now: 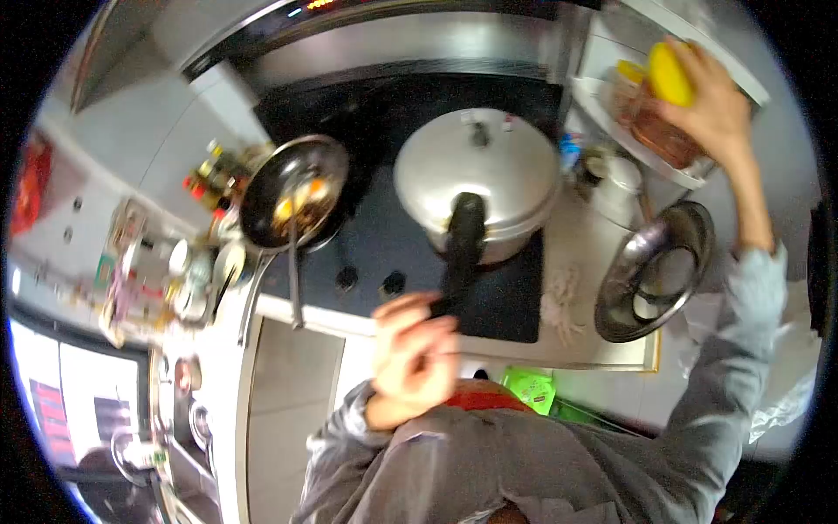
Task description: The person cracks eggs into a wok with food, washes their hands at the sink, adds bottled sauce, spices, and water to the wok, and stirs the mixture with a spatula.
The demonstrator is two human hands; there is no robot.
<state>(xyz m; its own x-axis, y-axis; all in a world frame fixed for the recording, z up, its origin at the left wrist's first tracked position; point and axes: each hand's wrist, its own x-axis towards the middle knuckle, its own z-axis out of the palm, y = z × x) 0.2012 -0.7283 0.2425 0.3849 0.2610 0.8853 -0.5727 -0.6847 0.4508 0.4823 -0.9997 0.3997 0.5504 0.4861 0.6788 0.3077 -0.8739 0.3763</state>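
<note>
My right hand is raised to a corner shelf at the upper right, its fingers closed around a yellow jar lid. Just below the lid is a clear jar with reddish contents; whether the two are joined, I cannot tell. My left hand is blurred, with its fingers curled and nothing visible in them. It is close to the end of the black handle of a large silver pressure cooker, which sits lidded on the black cooktop. I cannot tell whether hand and handle touch.
Left on the cooktop, a frying pan holds eggs and a long-handled utensil. Bottles and cups stand beyond it. At right are a tilted metal basin, a white lidded pot and another yellow-lidded jar on the shelf.
</note>
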